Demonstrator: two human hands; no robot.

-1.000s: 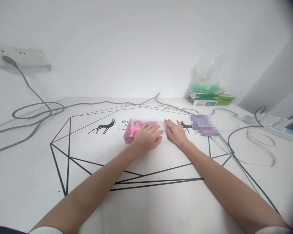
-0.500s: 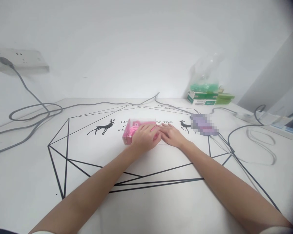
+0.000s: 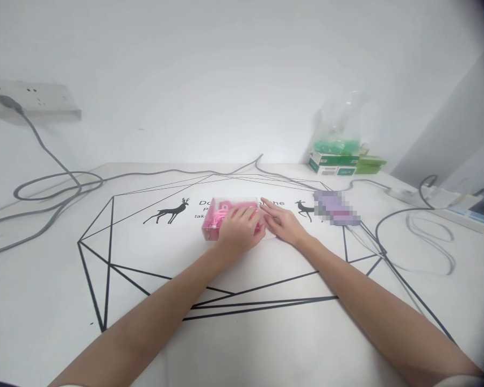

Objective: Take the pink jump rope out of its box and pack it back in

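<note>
A clear plastic box (image 3: 210, 228) with pink things inside, one of them looped like a cord, lies on the white table in the head view. My left hand (image 3: 241, 228) rests over its middle and right part, fingers curled across the top. My right hand (image 3: 284, 223) is at the box's right end, its fingers stretched out and apart, the fingertips at the end's edge. A clear flap seems to stick out there, partly hidden by my fingers. What lies under my left palm is hidden.
A blurred-out purple object (image 3: 336, 208) lies right of my hands, with a thin white cable beside it. Green-and-white boxes (image 3: 334, 159) under a clear plastic bag stand at the back right. Grey cable (image 3: 44, 185) coils at the left, below a wall socket (image 3: 34, 99).
The fingers of my right hand have spread and straightened at the box's right end. My left hand has stayed on the box, its fingers a little more bent.
</note>
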